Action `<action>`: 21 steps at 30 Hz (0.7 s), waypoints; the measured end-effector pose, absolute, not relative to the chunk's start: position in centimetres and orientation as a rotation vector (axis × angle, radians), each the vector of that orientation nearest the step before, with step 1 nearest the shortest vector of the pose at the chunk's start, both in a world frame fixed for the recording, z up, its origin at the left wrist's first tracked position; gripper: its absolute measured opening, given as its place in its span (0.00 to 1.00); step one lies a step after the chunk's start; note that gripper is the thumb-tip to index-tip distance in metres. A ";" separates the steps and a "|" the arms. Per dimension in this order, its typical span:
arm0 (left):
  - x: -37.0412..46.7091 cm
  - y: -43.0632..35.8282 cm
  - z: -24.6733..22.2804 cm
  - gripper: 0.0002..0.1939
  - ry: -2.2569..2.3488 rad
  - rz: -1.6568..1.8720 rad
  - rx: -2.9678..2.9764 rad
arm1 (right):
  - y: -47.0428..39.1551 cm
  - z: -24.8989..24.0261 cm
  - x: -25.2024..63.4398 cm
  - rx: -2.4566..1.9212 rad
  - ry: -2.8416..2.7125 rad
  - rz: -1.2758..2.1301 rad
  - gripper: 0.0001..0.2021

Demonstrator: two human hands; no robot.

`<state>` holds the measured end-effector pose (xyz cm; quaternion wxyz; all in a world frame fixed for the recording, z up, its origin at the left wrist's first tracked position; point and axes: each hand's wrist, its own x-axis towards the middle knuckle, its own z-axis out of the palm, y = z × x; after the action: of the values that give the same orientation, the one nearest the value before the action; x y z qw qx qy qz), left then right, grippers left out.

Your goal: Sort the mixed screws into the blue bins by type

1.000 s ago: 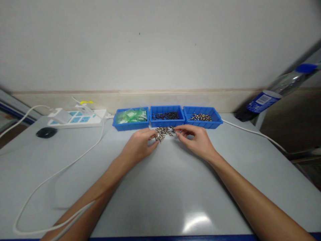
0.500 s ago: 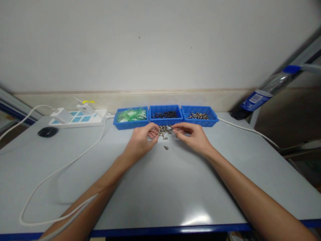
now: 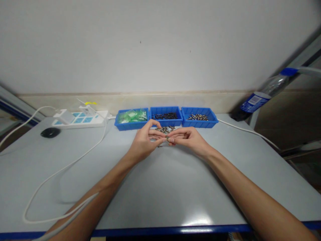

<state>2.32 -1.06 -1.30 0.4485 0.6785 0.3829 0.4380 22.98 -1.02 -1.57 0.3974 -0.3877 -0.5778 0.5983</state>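
My left hand (image 3: pixel 145 139) and my right hand (image 3: pixel 192 140) meet at the fingertips above the table. Between them is a small metal screw (image 3: pixel 167 138), mostly covered by the fingers. The right thumb and fingers pinch it, and the left thumb and a fingertip close on its other side, while the left index finger arches above. Just behind the hands lies a loose pile of shiny metal screws (image 3: pixel 165 129), partly hidden by the fingers. Another small metal piece (image 3: pixel 159 146) lies under the left thumb.
Three blue bins stand behind the pile: one with green plastic packets (image 3: pixel 132 115), one with black screws (image 3: pixel 167 115), one with shiny screws (image 3: pixel 198 117). A power strip (image 3: pixel 100 120), black mouse (image 3: pixel 50 132) and white cable (image 3: pixel 60 167) are left; a bottle (image 3: pixel 255 102) leans right.
My hands have come together from either side of the pile. A small metal screw is now between their fingertips. The view has shifted slightly.
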 end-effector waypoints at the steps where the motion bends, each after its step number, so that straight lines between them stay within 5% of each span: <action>1: 2.3 -1.0 -1.4 0.17 0.931 1.086 1.715 | -1.0 -1.5 22.9 -0.990 -1.468 1.513 0.16; 6: 2.2 -0.2 -2.2 0.09 1.030 1.078 2.320 | -0.6 -1.5 23.2 -1.070 -1.250 1.202 0.13; 12: 2.6 0.7 -3.7 0.19 1.170 0.786 2.807 | 0.7 -1.3 24.8 -1.080 -0.804 0.758 0.13; 21: 1.1 1.5 -4.6 0.10 1.085 0.954 2.669 | 0.4 -2.9 23.7 -1.265 -1.561 0.745 0.10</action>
<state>1.11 1.51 -4.60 0.0532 0.8782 0.3569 0.3140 23.70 0.39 -2.92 0.4789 -0.5182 -0.6395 0.3052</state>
